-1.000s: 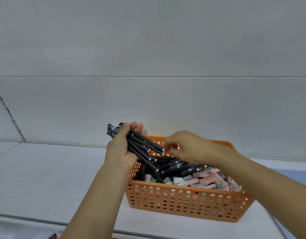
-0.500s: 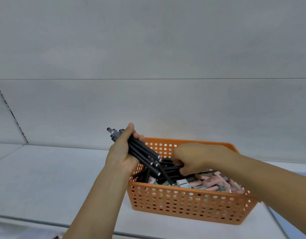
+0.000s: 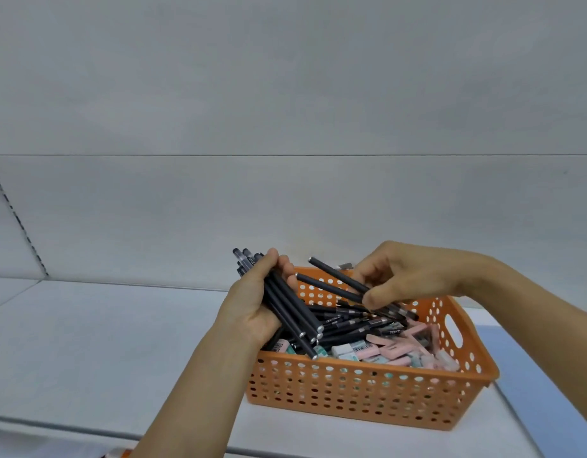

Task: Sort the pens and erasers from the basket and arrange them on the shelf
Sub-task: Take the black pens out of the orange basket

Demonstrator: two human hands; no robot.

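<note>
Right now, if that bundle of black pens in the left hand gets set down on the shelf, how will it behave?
The black pens look round and smooth, so they would probably roll and spread on the flat shelf. They seem stiff and light. The left hand grips many at once, so a few could slip out.

The shelf (image 3: 87,342) lies bare left of the basket (image 3: 368,391). Both hands crowd above the basket's pens (image 3: 345,320).

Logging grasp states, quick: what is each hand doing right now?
Left hand: grips a bundle of black pens above the basket.
Right hand: pinches two black pens.
</note>
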